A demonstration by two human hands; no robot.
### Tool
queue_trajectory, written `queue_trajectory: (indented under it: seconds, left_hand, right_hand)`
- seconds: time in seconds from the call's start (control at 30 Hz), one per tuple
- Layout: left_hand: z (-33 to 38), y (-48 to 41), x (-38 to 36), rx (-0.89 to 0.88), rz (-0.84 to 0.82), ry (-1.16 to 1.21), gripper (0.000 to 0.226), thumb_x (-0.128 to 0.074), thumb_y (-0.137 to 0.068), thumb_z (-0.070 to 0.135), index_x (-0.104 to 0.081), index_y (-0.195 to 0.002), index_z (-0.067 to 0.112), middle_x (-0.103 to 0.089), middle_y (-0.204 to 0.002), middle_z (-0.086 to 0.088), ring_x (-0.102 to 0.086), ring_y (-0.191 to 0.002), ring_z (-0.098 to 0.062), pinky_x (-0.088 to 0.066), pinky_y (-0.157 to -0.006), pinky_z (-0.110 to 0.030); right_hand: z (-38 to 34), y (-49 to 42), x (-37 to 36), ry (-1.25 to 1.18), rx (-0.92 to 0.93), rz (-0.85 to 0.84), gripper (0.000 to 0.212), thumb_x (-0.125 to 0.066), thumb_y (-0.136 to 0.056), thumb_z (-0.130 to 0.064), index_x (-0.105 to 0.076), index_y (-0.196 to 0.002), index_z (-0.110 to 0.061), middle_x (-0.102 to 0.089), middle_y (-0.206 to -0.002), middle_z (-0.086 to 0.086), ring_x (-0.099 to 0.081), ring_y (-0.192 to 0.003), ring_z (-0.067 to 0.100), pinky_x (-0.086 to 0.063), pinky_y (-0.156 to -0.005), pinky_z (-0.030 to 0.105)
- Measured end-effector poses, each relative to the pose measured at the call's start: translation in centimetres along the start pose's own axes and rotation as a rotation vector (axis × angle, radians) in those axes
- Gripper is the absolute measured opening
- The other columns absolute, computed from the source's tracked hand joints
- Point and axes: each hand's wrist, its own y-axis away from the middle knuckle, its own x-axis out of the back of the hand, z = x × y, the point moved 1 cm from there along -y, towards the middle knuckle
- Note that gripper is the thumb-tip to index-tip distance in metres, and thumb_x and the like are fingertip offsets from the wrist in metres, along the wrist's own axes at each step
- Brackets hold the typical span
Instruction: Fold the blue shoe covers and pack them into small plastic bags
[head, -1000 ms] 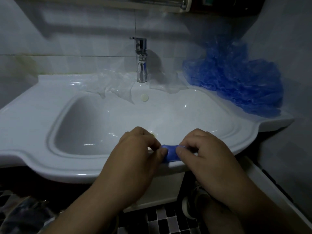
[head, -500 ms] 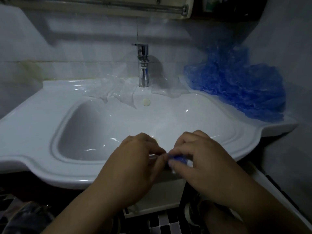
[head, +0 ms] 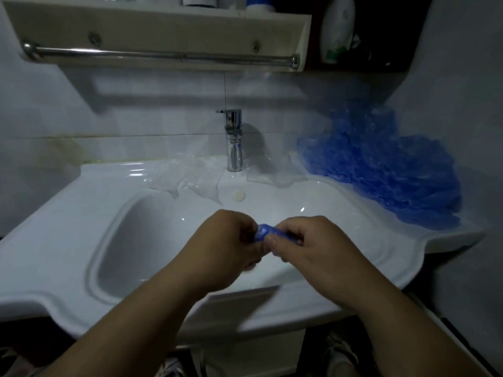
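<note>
You hold the folded shoe cover (head: pixel 265 232) above the front edge of the sink (head: pixel 81 235). Your left hand (head: pixel 231 240) and right hand (head: pixel 313 246) each pinch an end between thumb and curled fingers (head: pixel 296 227). Loosen either pinch and I'd expect the slick film to spring open or drop into the basin. Its long axis runs left to right, roughly along that front edge, dipping slightly toward your right hand.

The faucet (head: pixel 234 144) stands midway along the back edge of the sink (head: pixel 54 227), with what seem to be plastic bags (head: pixel 190 176) lying either side of it. A heap of shoe covers (head: pixel 394 178) fills the back right corner. Near the front edge, a folded shoe cover (head: pixel 265 232) is pinched between the left hand (head: pixel 226 248) and the right hand (head: pixel 315 248).
</note>
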Motion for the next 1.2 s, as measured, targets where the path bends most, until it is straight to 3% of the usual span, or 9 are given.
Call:
queue_trajectory:
  seconds: [0.2, 0.3, 0.47, 0.6, 0.73, 0.87, 0.93, 1.07, 1.2]
  left_hand:
    - [2.2, -5.0, 0.4, 0.059, -0.233, 0.148, 0.015, -0.076, -0.081, 0.018, -0.071, -0.095, 0.016, -0.075, -0.082, -0.004, -0.071, -0.075, -0.014, -0.058, -0.076, -0.032]
    - [1.2, -10.1, -0.1, 0.132, -0.147, 0.086, 0.029, -0.078, -0.08, 0.023, -0.068, -0.107, 0.019, -0.072, -0.099, -0.007, -0.068, -0.088, -0.02, -0.056, -0.081, -0.034]
    - [1.4, -18.4, -2.0, -0.024, 0.086, -0.271, 0.046, -0.06, -0.092, 0.036, -0.051, -0.136, 0.024, -0.054, -0.137, -0.006, -0.054, -0.12, -0.024, -0.043, -0.1, -0.03]
    - [0.4, -23.2, -4.2, 0.032, -0.022, -0.653, 0.062, -0.031, -0.096, 0.062, -0.044, -0.143, 0.024, -0.047, -0.146, -0.008, -0.038, -0.136, -0.032, -0.025, -0.114, -0.045]
    - [-0.3, -25.4, -5.6, 0.106, -0.091, -0.692, 0.064, -0.029, -0.096, 0.06, -0.056, -0.127, 0.012, -0.053, -0.134, -0.012, -0.044, -0.127, -0.033, -0.027, -0.108, -0.046]
    - [0.0, -24.6, -4.8, 0.137, 0.067, -0.533, 0.06, -0.049, -0.092, 0.054, -0.052, -0.133, 0.011, -0.044, -0.138, -0.012, -0.036, -0.13, -0.038, -0.038, -0.104, -0.049]
    - [1.0, -23.1, -3.7, 0.086, 0.174, -0.423, 0.05, -0.054, -0.092, 0.047, -0.059, -0.127, 0.012, -0.052, -0.131, -0.009, -0.042, -0.125, -0.033, -0.042, -0.099, -0.043]
    - [2.8, -17.4, -0.4, 0.018, 0.327, -0.115, 0.023, -0.067, -0.088, 0.032, -0.075, -0.092, 0.011, -0.072, -0.094, -0.005, -0.067, -0.085, -0.02, -0.054, -0.079, -0.033]
    - [4.0, -7.5, 2.6, -0.017, 0.368, 0.267, 0.008, -0.078, -0.076, 0.004, -0.071, -0.077, 0.008, -0.071, -0.075, -0.006, -0.067, -0.064, -0.015, -0.058, -0.056, -0.025]
  right_hand:
    - [2.3, -2.1, 2.7, -0.07, -0.139, 0.176, 0.019, -0.064, -0.09, -0.028, -0.071, -0.076, -0.019, -0.069, -0.067, -0.002, -0.057, -0.057, 0.005, -0.048, -0.06, 0.025]
    - [3.9, -2.3, 3.8, -0.092, -0.226, 0.287, 0.028, -0.064, -0.091, -0.031, -0.069, -0.069, -0.014, -0.067, -0.064, 0.005, -0.049, -0.048, 0.003, -0.045, -0.055, 0.028]
    - [5.1, -2.2, 4.2, -0.129, -0.279, 0.327, 0.027, -0.066, -0.087, -0.029, -0.067, -0.064, -0.015, -0.066, -0.061, 0.001, -0.052, -0.048, 0.005, -0.05, -0.058, 0.035]
    - [5.5, -2.2, 4.3, -0.166, -0.294, 0.298, 0.026, -0.065, -0.087, -0.029, -0.067, -0.063, -0.02, -0.066, -0.059, -0.006, -0.053, -0.048, 0.001, -0.047, -0.056, 0.03]
    - [5.7, -2.3, 4.4, -0.19, -0.294, 0.306, 0.025, -0.065, -0.087, -0.028, -0.067, -0.064, -0.02, -0.067, -0.061, -0.005, -0.052, -0.048, 0.001, -0.048, -0.057, 0.03]
    - [5.5, -2.2, 4.8, -0.212, -0.287, 0.326, 0.025, -0.065, -0.087, -0.03, -0.067, -0.064, -0.021, -0.067, -0.062, -0.005, -0.052, -0.047, 0.001, -0.046, -0.051, 0.024]
    - [5.4, -2.1, 4.9, -0.211, -0.278, 0.343, 0.026, -0.065, -0.087, -0.029, -0.067, -0.063, -0.022, -0.066, -0.059, -0.008, -0.053, -0.048, 0.0, -0.044, -0.05, 0.022]
    - [5.1, -1.3, 4.9, -0.227, -0.261, 0.427, 0.024, -0.064, -0.088, -0.026, -0.066, -0.065, -0.024, -0.065, -0.06, -0.01, -0.054, -0.05, 0.003, -0.048, -0.057, 0.031]
    - [4.9, 0.1, 4.9, -0.382, -0.277, 0.497, 0.019, -0.064, -0.09, -0.025, -0.069, -0.073, -0.021, -0.069, -0.068, -0.003, -0.059, -0.058, 0.006, -0.053, -0.066, 0.036]
